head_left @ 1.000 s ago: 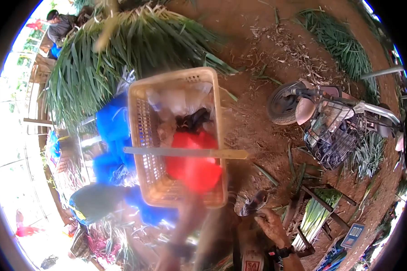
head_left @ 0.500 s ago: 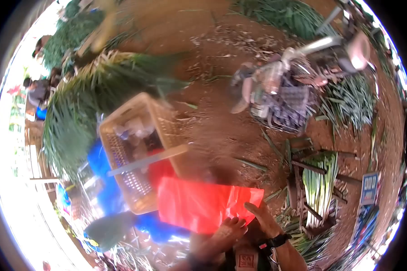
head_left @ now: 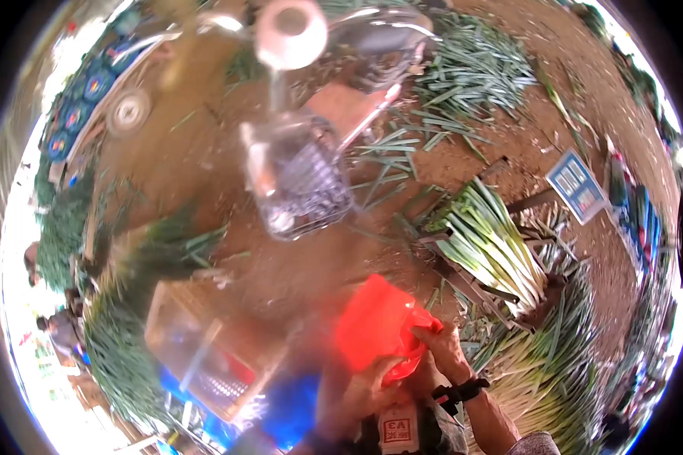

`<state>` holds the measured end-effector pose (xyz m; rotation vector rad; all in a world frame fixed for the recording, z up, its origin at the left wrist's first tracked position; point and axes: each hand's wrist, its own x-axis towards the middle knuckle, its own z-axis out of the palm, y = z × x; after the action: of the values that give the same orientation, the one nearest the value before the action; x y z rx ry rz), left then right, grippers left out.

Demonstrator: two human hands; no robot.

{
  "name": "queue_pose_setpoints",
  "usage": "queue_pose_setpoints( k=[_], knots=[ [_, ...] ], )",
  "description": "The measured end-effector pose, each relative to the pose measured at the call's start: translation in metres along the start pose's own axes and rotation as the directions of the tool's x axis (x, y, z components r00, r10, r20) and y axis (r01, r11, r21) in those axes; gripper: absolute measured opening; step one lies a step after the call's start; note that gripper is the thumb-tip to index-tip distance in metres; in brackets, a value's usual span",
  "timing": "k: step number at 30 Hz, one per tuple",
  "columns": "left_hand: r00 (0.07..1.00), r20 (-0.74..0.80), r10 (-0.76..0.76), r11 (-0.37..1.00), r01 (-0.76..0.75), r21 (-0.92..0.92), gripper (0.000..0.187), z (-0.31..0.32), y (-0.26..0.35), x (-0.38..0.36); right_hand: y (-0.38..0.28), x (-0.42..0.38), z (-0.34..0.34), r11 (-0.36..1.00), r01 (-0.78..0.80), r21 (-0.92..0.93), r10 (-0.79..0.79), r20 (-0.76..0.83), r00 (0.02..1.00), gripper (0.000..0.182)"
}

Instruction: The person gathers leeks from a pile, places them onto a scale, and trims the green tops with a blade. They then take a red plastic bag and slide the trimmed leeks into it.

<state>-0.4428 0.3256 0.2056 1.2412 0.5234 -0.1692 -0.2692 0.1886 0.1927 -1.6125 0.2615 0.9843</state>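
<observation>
A red plastic bag hangs between my two hands in front of my body. My right hand, with a black watch on its wrist, has its fingers closed on the bag's right edge. Lower down, my left hand is blurred and lies against the bag's bottom edge, its fingers seemingly closed on the plastic. To the right, a bundle of green onions rests on a dark rack.
A yellow crate stands at the lower left beside blue plastic. Ahead is a vehicle with a wire basket. Onion piles lie on the soil, and a blue-framed sign is at the right. A person is at the far left.
The view has swung right, so the rack and vehicle appear further left. The red bag has come away from the crate and is now bunched closer to my hands.
</observation>
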Motion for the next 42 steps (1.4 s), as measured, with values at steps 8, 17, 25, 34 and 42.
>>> queue_pose_setpoints(
  k=[8, 17, 25, 34, 42],
  knots=[
    [0.962, 0.202, -0.186, 0.886, 0.075, 0.457, 0.042, 0.024, 0.088, 0.072, 0.015, -0.014, -0.033, 0.916, 0.4, -0.013, -0.4, 0.01, 0.916, 0.03],
    [0.945, 0.303, 0.121, 0.365, -0.326, 0.872, 0.036, -0.032, 0.012, 0.086, 0.011, -0.041, -0.014, 0.996, 0.082, 0.034, -0.082, -0.02, 0.996, 0.028],
    [0.787, -0.613, -0.069, 0.901, 0.313, 0.3, 0.018, -0.184, -0.095, -0.027, 0.037, -0.016, -0.006, 0.992, 0.077, 0.095, -0.066, -0.111, 0.992, 0.02],
    [0.039, -0.915, -0.401, 0.896, 0.225, -0.383, 0.026, -0.319, -0.166, -0.333, 0.017, -0.001, 0.004, 0.954, 0.092, -0.284, -0.119, -0.076, 0.99, 0.02],
    [0.075, -0.985, -0.155, 0.816, 0.572, -0.085, 0.051, -0.364, -0.211, -0.374, -0.001, 0.009, 0.011, 0.947, 0.088, -0.31, -0.07, 0.068, 0.995, 0.024]
  ],
)
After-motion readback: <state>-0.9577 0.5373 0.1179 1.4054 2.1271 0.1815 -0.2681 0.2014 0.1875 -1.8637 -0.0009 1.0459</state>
